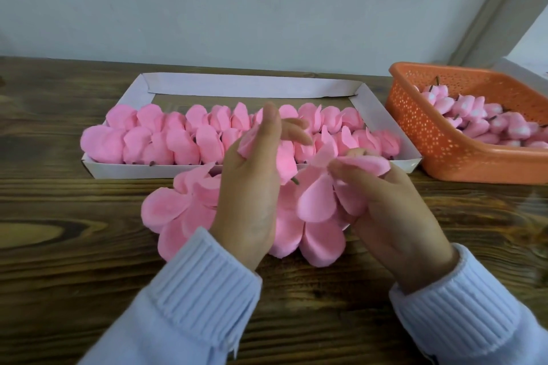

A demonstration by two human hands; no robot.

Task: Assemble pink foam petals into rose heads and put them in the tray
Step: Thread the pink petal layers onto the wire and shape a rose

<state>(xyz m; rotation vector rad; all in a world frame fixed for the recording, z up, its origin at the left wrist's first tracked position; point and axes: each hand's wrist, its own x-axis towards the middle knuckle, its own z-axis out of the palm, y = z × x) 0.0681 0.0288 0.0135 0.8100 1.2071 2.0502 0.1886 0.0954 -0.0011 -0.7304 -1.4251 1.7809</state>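
Petals [246,216] before tray [382,115]; basket [439,139] at its right.

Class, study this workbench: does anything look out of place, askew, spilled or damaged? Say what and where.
Nothing is spilled or damaged. The rose heads sit in rows in the tray, though the leftmost one bulges over its left wall. The loose petals lie piled in front of it, and the basket stands upright.

wall [267,3]: plain pale grey-blue | table [74,246]: dark knotted wood grain | light: soft, even
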